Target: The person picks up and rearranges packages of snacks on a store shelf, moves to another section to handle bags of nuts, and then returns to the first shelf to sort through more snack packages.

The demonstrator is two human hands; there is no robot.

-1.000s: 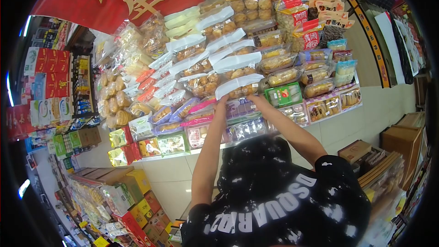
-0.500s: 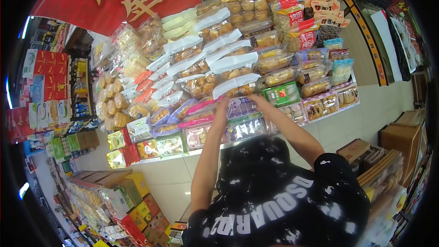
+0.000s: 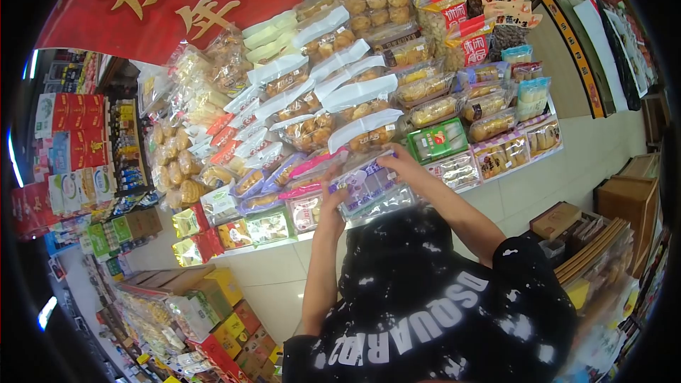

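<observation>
A clear plastic food pack with a purple printed label (image 3: 365,183) is gripped at both ends, tilted above the front edge of the display. My left hand (image 3: 334,195) closes on its left end. My right hand (image 3: 401,163) holds the upper right corner, thumb on top. Under and in front of it lies another clear pack (image 3: 386,202), partly hidden. Just beyond my hands is a bread bag with a white top (image 3: 365,131). Pink-edged packs (image 3: 319,163) lie left of my left hand, and a green pack (image 3: 438,140) is right of my right hand.
Bagged breads and pastries (image 3: 305,128) fill the sloping display. A red banner (image 3: 170,0) with gold characters covers its far left. Stacked cartons (image 3: 234,312) stand at lower left, brown boxes (image 3: 624,206) at right. Pale floor tiles (image 3: 262,291) show between.
Both hands have drawn the purple-labelled pack up and towards my body, so more of its face shows. My left hand moved down and left. The view has shifted slightly.
</observation>
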